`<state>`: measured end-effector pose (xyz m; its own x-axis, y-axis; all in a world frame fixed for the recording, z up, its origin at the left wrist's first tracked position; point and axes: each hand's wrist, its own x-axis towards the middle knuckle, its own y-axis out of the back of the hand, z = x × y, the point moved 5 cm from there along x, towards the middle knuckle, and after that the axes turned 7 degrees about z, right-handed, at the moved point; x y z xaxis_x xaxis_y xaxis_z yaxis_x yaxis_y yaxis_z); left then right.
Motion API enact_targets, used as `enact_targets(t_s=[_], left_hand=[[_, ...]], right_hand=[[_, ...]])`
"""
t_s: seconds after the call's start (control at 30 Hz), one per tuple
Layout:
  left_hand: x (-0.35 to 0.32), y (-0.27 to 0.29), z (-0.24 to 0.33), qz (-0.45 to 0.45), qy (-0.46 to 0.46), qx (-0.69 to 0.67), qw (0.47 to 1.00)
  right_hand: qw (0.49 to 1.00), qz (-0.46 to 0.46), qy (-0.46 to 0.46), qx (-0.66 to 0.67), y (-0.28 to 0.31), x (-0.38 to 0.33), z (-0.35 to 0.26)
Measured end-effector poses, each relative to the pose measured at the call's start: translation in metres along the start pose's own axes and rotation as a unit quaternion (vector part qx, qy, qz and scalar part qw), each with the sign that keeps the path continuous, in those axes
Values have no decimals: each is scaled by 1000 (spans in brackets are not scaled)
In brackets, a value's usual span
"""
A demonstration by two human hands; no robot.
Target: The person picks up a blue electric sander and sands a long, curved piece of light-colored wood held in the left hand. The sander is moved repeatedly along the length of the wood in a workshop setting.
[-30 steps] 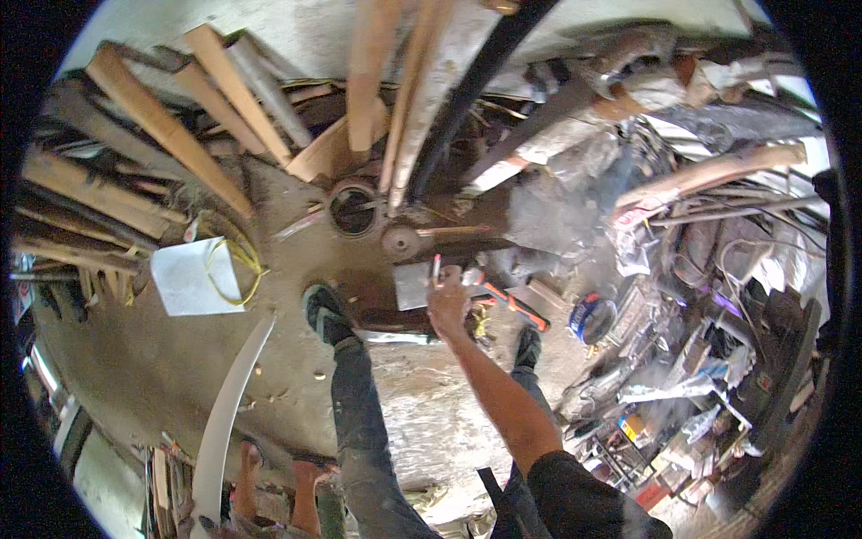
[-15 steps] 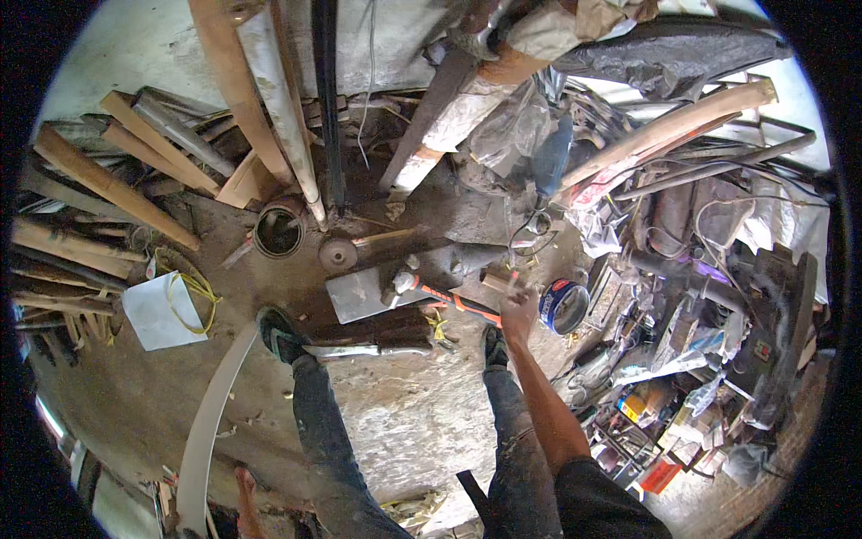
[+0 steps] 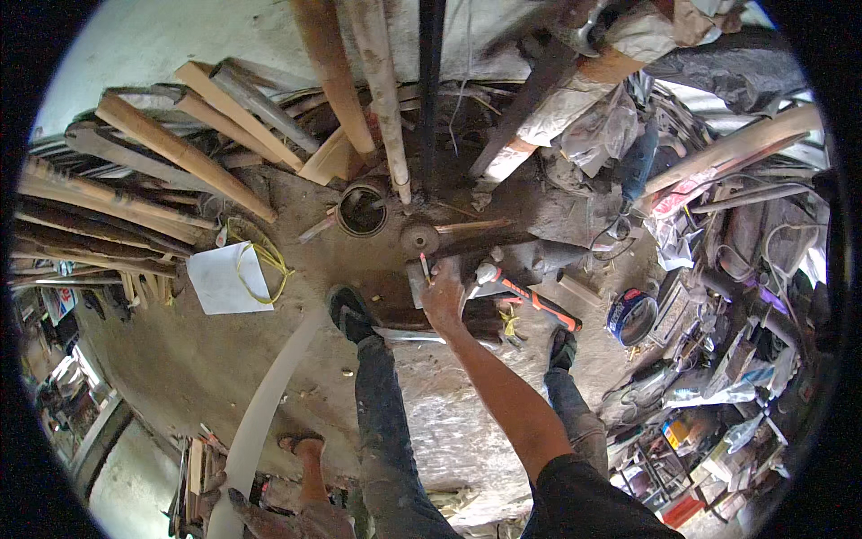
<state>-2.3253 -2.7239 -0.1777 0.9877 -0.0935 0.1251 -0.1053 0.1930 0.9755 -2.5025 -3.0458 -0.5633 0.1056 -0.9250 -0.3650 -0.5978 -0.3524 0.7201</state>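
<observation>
My right hand [image 3: 442, 301] is closed on a thin pencil [image 3: 426, 268] with a red tip, above the grey metal slab [image 3: 416, 294]. Just to its right lies a hammer [image 3: 536, 304] with an orange-and-black handle. A long knife [image 3: 409, 336] rests on the floor below the hand, partly covered by the forearm. At the lower left, my left hand [image 3: 256, 514] grips the near end of a long, pale, flat strip [image 3: 268, 395]. The strip reaches forward towards my left foot [image 3: 348, 313] and looks curved in this view.
A blue round tin [image 3: 631, 317] stands to the right beside piled scrap. White paper [image 3: 224, 280] with a yellow cord [image 3: 280, 269] lies on the left. Wooden poles [image 3: 193, 162] lean along the wall near a round pot [image 3: 363, 210]. Another person's foot [image 3: 301, 442] shows at lower left.
My right hand has moved left with the pencil, from beside the blue tin to over the metal slab. My view has swung left, and my left hand has come into sight on the strip.
</observation>
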Motion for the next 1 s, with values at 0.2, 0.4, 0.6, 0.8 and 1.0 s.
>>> enact_targets(t_s=[0.2, 0.4, 0.6, 0.8, 1.0], left_hand=[[-11, -51, 21, -36, -8, -53, 998], [-39, -115, 72, -89, -37, -114, 989], [-60, -117, 85, -88, -48, -108, 989], [-90, -107, 89, -59, -51, -94, 993], [-129, -62, 82, 20, -34, -88, 995]], right_hand=[[998, -11, 17, -57, 9, 0, -20], [995, -63, -63, -34, 90, -7, 25], [941, 312, -113, -70, 312, 135, 109], [981, 156, -87, -73, 340, 305, 124], [970, 197, -127, -62, 330, 329, 128]])
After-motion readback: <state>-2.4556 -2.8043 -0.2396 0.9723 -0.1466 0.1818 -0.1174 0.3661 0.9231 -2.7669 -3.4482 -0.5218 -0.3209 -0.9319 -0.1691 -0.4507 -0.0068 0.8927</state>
